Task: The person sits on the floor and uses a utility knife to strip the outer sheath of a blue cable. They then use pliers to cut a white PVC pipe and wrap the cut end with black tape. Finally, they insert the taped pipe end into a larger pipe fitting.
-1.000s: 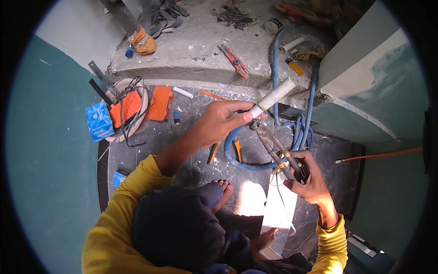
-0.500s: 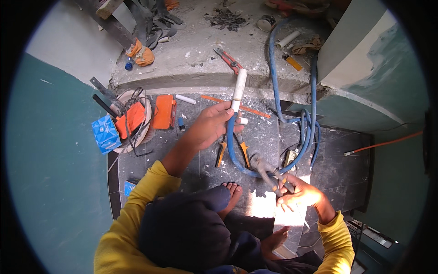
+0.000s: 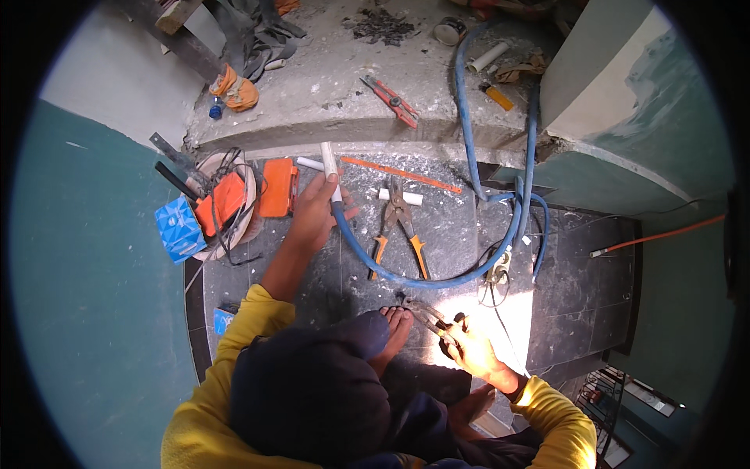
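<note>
Fingers clamped, the left hand point(image 3: 312, 213) is holding a white plastic pipe point(image 3: 328, 160) near the grey concrete step's point(image 3: 289, 127) front edge — seemingly joined to a blue flexible hose point(image 3: 449, 282), fastening unclear. The right hand point(image 3: 473, 349) is gripping long-handled metal pliers point(image 3: 423, 312), fingers wrapped round.

Behind the left hand point(image 3: 314, 213) and right hand point(image 3: 473, 350), both bare, are creased yellow sleeves point(image 3: 558, 422). Dark trousers point(image 3: 308, 395) end above bare feet point(image 3: 398, 330).
</note>
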`<control>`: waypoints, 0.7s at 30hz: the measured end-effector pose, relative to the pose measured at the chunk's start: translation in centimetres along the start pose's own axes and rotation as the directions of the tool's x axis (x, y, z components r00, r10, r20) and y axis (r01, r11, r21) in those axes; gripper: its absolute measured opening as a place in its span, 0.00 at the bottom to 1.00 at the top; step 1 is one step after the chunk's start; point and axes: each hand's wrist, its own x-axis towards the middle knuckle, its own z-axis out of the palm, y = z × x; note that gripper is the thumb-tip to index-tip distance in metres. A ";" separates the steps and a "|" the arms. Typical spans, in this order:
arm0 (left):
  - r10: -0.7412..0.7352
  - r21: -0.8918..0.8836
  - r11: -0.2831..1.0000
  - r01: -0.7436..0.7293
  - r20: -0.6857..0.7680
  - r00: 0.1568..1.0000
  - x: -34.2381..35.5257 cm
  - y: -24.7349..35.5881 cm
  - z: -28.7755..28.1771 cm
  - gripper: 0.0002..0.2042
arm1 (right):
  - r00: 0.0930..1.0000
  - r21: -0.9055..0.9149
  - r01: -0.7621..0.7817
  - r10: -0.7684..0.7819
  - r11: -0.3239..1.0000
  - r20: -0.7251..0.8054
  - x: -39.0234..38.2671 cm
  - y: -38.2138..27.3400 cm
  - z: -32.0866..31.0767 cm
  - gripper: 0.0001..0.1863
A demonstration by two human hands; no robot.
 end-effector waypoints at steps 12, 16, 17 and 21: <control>0.094 0.152 0.984 -0.089 -0.025 0.995 0.7 0.2 -0.9 0.33 | 0.950 -0.347 -0.025 0.131 0.938 0.285 3.5 -1.9 -5.9 0.16; 0.248 0.047 0.969 -0.243 -0.176 0.953 3.1 -0.4 -1.8 0.34 | 0.925 0.000 -0.164 0.154 0.986 0.347 -0.7 2.5 -16.1 0.16; 0.274 0.080 0.960 -0.267 -0.098 0.957 4.0 -0.3 -1.4 0.33 | 0.902 -0.060 -0.194 0.202 0.979 0.382 -3.4 2.5 -19.6 0.21; 0.085 0.004 0.996 -0.084 -0.042 0.996 6.2 0.9 1.3 0.18 | 0.181 -0.666 -0.542 0.845 0.513 0.504 -17.7 3.8 -26.4 0.37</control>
